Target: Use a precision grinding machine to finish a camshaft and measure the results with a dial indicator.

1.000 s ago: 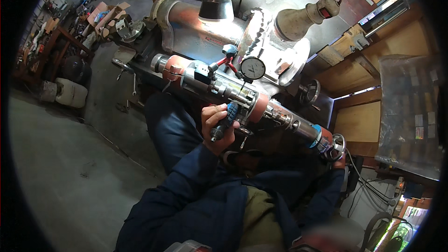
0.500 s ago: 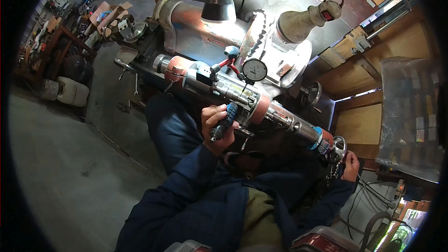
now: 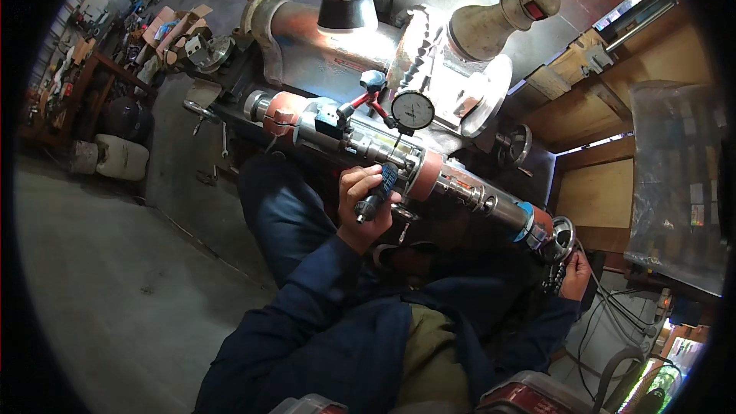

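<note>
My left hand [image 3: 362,201] is wrapped around a black hand tool [image 3: 376,198] with a blue textured sleeve and a metal tip that points down and toward me. The tool's upper end is close to the steel shaft assembly of a machine [image 3: 368,147], just left of an orange-red collar [image 3: 426,175]. Whether it touches the shaft cannot be told. A round dial indicator [image 3: 413,110] on a red-jointed arm stands above, its thin stem reaching down to the shaft. At the machine's right end, my right hand [image 3: 575,276] is closed at the lower rim of a metal handwheel [image 3: 562,238].
Behind the shaft are a black-shaded lamp [image 3: 349,0], a beige lamp [image 3: 494,23] and a pale wheel-shaped disc [image 3: 491,96]. More handwheels sit at the left [image 3: 201,112] and right [image 3: 515,146]. Cables [image 3: 613,310] hang beside my right hand. A white jug [image 3: 123,157] stands on the floor.
The view has shifted slightly. My left hand has carried the black tool a little to the right, nearer the orange-red collar. My right hand stays at the handwheel.
</note>
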`<state>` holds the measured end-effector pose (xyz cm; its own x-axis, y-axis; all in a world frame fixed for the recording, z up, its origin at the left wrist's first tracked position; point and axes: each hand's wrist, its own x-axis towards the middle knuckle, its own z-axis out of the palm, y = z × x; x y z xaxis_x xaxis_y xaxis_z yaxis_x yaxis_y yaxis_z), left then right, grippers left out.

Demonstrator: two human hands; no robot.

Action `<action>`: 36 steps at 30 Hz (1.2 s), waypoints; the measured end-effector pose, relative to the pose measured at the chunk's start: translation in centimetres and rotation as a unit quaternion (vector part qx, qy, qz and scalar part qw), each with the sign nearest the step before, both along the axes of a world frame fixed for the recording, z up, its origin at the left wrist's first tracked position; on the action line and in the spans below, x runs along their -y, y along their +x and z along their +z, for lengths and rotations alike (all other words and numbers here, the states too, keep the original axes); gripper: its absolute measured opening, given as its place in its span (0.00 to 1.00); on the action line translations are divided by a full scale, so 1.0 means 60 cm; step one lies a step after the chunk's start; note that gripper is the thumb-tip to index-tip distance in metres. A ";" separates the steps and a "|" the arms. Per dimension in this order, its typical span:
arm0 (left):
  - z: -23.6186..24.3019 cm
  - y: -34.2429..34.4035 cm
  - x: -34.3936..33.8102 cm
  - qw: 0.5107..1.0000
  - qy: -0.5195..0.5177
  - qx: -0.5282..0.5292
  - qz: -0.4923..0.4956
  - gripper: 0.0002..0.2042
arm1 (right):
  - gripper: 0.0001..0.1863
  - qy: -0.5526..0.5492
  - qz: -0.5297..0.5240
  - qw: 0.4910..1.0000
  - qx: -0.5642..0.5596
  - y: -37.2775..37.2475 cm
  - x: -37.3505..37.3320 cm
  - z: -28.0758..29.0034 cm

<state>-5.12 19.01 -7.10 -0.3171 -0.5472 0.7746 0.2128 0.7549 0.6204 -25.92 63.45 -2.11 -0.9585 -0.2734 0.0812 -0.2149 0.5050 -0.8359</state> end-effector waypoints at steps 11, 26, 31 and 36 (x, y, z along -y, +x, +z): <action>0.011 -0.010 -0.003 0.999 0.000 0.052 -0.017 0.19 | 0.12 0.003 -0.036 0.999 -0.034 -0.001 -0.015 -0.018; -0.009 0.006 -0.003 0.997 0.020 -0.074 0.033 0.19 | 0.16 0.021 -0.058 0.998 -0.009 -0.115 0.029 -0.052; -0.012 0.007 -0.005 0.997 0.021 -0.069 0.026 0.19 | 0.13 -0.067 0.070 0.990 0.101 -0.137 -0.006 -0.119; -0.013 0.005 -0.003 0.997 0.025 -0.072 0.032 0.19 | 0.07 -0.067 -0.019 0.985 0.156 -0.090 -0.036 -0.150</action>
<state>-4.85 19.22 -7.91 -0.1680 -0.6021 0.7805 0.2550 0.7383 0.6244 -31.31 65.62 -11.11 -0.9517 -0.2438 -0.1864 0.0804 0.3881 -0.9181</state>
